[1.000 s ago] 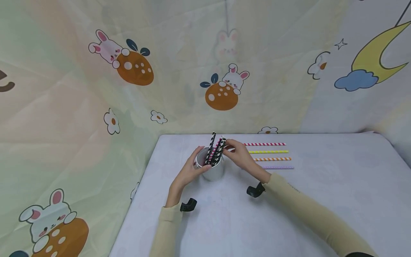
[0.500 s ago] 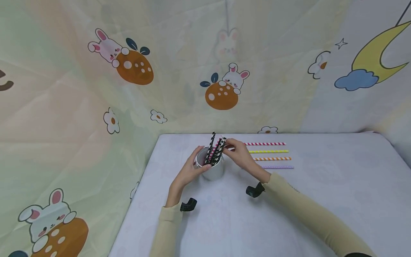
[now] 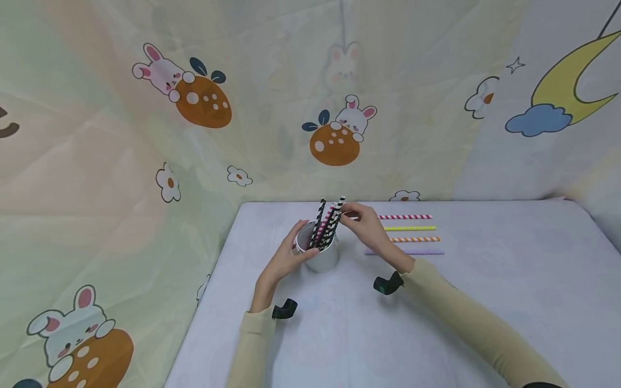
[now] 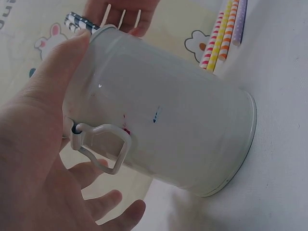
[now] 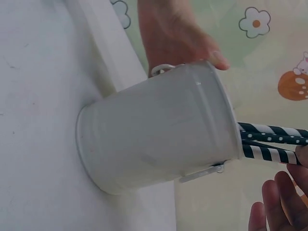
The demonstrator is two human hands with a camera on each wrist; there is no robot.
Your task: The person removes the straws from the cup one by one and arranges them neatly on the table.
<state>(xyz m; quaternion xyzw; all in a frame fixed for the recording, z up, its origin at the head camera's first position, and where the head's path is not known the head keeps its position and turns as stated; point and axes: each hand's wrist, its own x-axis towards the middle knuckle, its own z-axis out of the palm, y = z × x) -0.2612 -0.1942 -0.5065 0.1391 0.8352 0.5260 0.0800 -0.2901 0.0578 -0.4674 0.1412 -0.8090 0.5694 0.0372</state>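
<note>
A small white metal bucket (image 3: 324,262) stands on the table, holding several paper straws (image 3: 317,226) in black-and-white patterns and pink. My left hand (image 3: 282,260) grips the bucket's rim, thumb on the near side and fingers around the far side. At the bucket's mouth, my right hand (image 3: 366,229) pinches the upper part of a black-and-white striped straw (image 5: 264,153). That straw's lower end is hidden inside the bucket. In the left wrist view a wire handle loop (image 4: 124,151) hangs on the bucket's side.
Right of the bucket, a red-striped straw (image 3: 407,217), a yellow straw (image 3: 412,228), an orange-striped straw (image 3: 422,239) and a purple straw (image 3: 427,252) lie in parallel on the white table (image 3: 339,339). A cartoon-printed cloth (image 3: 271,134) hangs behind.
My right hand has shifted slightly up and right, and the striped straw now stands higher out of the bucket. My left hand and the bucket have stayed in place.
</note>
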